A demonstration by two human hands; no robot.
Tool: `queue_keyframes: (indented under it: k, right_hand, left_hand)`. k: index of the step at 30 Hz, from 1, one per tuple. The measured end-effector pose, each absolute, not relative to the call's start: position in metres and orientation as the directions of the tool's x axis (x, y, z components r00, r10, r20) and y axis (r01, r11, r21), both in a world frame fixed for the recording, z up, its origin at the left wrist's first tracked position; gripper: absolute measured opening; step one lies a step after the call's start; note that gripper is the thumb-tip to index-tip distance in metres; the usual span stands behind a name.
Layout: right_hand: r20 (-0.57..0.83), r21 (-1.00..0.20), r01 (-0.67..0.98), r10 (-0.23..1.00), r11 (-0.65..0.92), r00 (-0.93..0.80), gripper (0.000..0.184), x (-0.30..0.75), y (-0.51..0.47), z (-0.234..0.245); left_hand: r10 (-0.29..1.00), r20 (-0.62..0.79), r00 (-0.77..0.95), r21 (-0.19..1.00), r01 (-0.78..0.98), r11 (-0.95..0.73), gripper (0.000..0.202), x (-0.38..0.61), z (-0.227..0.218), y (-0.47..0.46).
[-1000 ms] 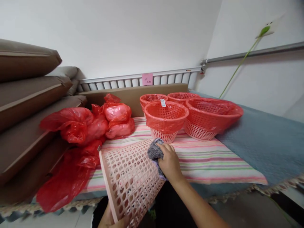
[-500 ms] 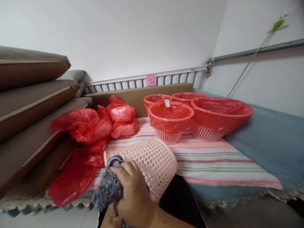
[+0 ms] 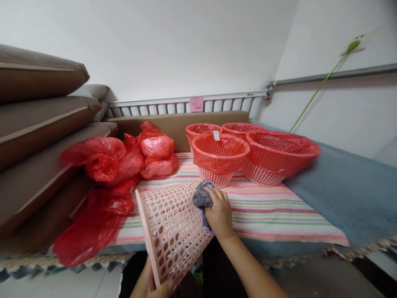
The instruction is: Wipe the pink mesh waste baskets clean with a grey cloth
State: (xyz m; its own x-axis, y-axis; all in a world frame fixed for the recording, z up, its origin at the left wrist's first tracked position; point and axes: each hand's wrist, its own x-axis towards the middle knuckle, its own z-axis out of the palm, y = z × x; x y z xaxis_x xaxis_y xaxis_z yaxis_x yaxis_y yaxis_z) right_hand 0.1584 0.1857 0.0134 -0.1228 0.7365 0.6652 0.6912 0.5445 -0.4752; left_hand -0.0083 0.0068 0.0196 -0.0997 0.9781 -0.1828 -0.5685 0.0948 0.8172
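A pale pink plastic basket point(image 3: 173, 219) with a mesh of holes lies on its side in front of me, its rim facing left. My left hand point(image 3: 153, 285) grips that rim at the lower left, with some fingers inside the basket out of sight. In my right hand point(image 3: 219, 211) is a bunched grey cloth point(image 3: 203, 196) with a purple edge. The cloth is pressed against the outside of the basket near its base, on the right.
Several baskets lined with red plastic bags, one tagged point(image 3: 221, 155), stand on the striped cloth point(image 3: 273, 211). Knotted red plastic bags point(image 3: 158, 151) lie at left, beside stacked cushions point(image 3: 40, 111). A radiator point(image 3: 161, 108) runs along the wall.
My right hand has carried the cloth from the rim side of the basket rightward to its base. The basket's rim has swung more into view, with my left hand now showing on it.
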Motion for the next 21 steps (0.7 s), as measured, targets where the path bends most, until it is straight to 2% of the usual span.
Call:
queue_keyframes:
  k: [4, 6, 8, 10, 12, 15, 18, 21]
  right_hand:
    - [0.639, -0.538, 0.621, 0.756, 0.57, -0.141, 0.054, 0.136, 0.164, 0.024]
    - [0.627, -0.604, 0.512, 0.761, 0.611, -0.168, 0.058, 0.117, 0.141, 0.035]
    - [0.625, -0.64, 0.365, 0.735, 0.676, -0.264, 0.059, 0.094, 0.115, 0.049]
    - [0.636, -0.62, 0.246, 0.661, 0.745, -0.398, 0.059, 0.076, 0.097, 0.062]
    - [0.638, -0.581, 0.214, 0.602, 0.786, -0.48, 0.059, 0.067, 0.096, 0.07]
    - [0.631, -0.538, 0.342, 0.637, 0.77, -0.442, 0.054, 0.082, 0.125, 0.066]
    - [0.62, -0.512, 0.566, 0.734, 0.646, -0.277, 0.052, 0.123, 0.172, 0.048]
    - [0.635, -0.47, 0.711, 0.76, 0.523, -0.139, 0.05, 0.172, 0.21, 0.03]
  left_hand:
    - [0.965, -0.205, -0.161, 0.803, -0.591, 0.072, 0.086, -0.01, 0.046, 0.024]
    - [0.964, -0.199, -0.177, 0.808, -0.586, 0.059, 0.08, -0.007, 0.05, 0.029]
    - [0.949, -0.185, -0.256, 0.863, -0.504, 0.032, 0.072, -0.004, 0.047, 0.03]
    - [0.925, -0.17, -0.341, 0.921, -0.39, 0.026, 0.062, -0.001, 0.04, 0.028]
    - [0.917, -0.158, -0.366, 0.944, -0.329, 0.031, 0.058, -0.001, 0.033, 0.026]
    - [0.944, -0.155, -0.291, 0.918, -0.396, 0.028, 0.071, -0.001, 0.024, 0.023]
    - [0.977, -0.135, -0.164, 0.871, -0.49, 0.039, 0.086, 0.0, 0.021, 0.023]
    - [0.988, -0.1, -0.115, 0.899, -0.435, 0.04, 0.089, 0.0, 0.021, 0.024]
